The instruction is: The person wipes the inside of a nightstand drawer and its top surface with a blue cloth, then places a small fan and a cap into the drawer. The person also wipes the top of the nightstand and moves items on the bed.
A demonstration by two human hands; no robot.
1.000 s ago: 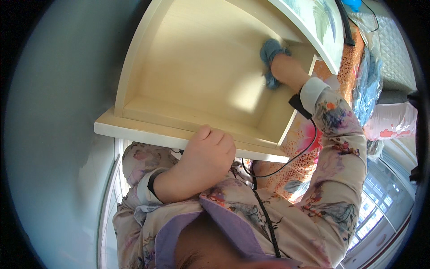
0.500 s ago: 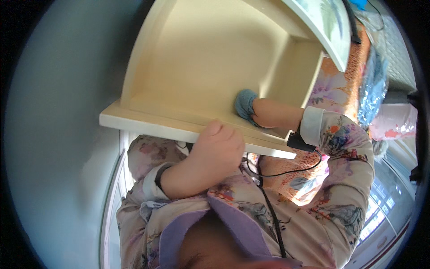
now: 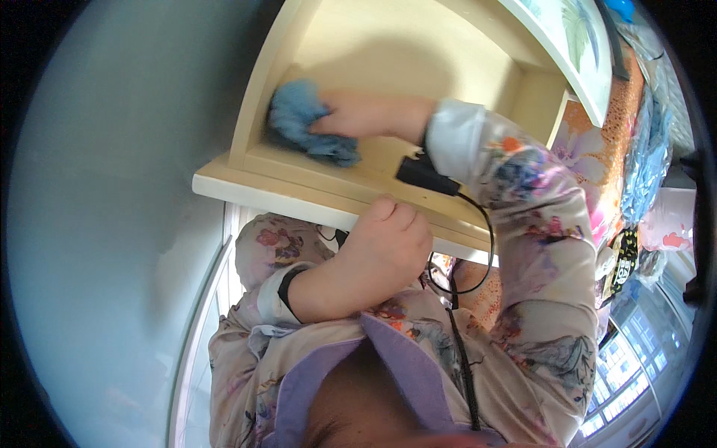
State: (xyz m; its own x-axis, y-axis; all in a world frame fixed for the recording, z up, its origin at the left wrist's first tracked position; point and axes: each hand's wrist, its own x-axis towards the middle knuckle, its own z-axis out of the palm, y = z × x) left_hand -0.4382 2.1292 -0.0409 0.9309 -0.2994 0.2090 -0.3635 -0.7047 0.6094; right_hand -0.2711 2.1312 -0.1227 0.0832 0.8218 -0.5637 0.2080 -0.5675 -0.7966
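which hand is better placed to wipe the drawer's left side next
Probably the right hand: it holds the blue cloth there, inside the drawer, while the left hand is curled at the front edge.

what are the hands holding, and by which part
Right hand: blue cloth, gripped by its right side. Left hand: closed over the drawer's near edge.

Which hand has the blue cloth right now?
The right hand, the one inside the drawer, grasps the blue cloth; the left hand is curled at the drawer's near edge, apart from the cloth.
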